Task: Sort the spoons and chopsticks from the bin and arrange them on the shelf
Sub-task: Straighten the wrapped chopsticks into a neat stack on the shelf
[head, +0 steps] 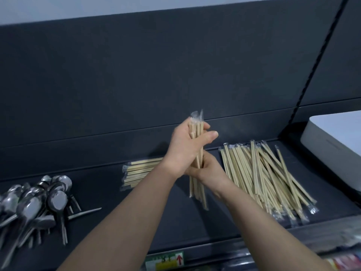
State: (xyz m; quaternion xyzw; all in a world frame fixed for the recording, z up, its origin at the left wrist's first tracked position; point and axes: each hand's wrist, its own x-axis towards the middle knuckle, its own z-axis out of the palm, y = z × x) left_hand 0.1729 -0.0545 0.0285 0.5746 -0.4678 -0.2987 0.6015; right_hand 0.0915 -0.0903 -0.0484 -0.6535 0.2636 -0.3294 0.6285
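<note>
Your left hand is wrapped round the upper part of a bundle of wrapped chopsticks, fingers curled near the tops. Your right hand grips the same bundle lower down, about mid-length. The bundle stands roughly upright over the shelf; can't tell whether the lower tips touch it. My read: you're squaring the ends before laying it down. Just left of the hands there's a neat stack of chopsticks lying crosswise, ends lined up. Just right is a loose pile of chopsticks, fanned and crossing, with wrapper tails sticking out at the near end. Far left, well apart, is the spoon heap: bowls jumbled, handles mostly toward you, one handle straying right. A white box sits at the right end of the shelf, beside the loose pile. The bin isn't in frame, so no telling what's left in it. Progress, as I judge it: sorting is mostly done, since spoons and chopsticks already sit apart on the shelf. Arranging lags. Only the small stack is tidy; the bundle in hand, the loose pile and the spoon heap all need lining up.
</note>
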